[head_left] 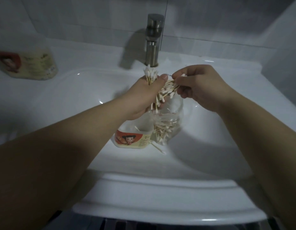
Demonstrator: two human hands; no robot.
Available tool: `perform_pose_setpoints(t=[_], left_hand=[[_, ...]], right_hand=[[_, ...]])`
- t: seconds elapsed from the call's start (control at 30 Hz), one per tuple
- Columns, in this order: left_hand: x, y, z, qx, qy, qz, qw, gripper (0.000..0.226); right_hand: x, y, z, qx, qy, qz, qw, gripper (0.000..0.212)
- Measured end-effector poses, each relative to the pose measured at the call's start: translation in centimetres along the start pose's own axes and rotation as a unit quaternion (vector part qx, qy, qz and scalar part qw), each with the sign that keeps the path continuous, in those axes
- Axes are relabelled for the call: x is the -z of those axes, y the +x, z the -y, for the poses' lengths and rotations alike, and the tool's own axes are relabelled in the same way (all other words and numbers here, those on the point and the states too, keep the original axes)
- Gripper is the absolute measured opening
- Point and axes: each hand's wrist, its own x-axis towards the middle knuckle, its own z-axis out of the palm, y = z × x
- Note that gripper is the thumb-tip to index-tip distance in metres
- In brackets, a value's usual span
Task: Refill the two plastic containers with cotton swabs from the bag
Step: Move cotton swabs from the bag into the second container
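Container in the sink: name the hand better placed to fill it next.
Left, probably. The left hand grips the big swab bunch above the labelled container; the right hand only pinches a few swabs, farther right.

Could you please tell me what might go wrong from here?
1. The swabs splay loosely between the left hand and right hand; some could slip into the sink, where loose swabs already lie beside the container.
2. The faucet stands just behind them; a drip might wet the cotton.
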Motion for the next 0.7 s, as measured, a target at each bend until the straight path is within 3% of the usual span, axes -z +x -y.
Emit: perform_pose_setpoints(t=[0.17, 0.47, 0.57, 0.7], left_hand=[[0.3, 0.4, 0.5, 0.014, 0.0, -0.02, 1.0, 0.039], [0.6, 1.0, 0.4, 0.035, -0.077, -0.063, 0.994, 0.022], [0.8, 1.1, 0.4, 0.028, -0.096, -0.085, 0.991, 0.023], [1.1, 1.4, 0.3, 0.007, -0.074, -0.108, 0.991, 0.022]], right_hand=[[0.7, 0.3, 0.1, -0.016, 0.026, -0.035, 0.999, 0.012], [1.2, 0.3, 0.2, -0.013, 0.039, -0.06, 0.997, 0.014], [1.4, 0.2, 0.1, 0.001, -0.036, -0.047, 0.998, 0.014], [0.9, -0.6, 0.2, 0.041, -0.236, 0.008, 0.971, 0.015]])
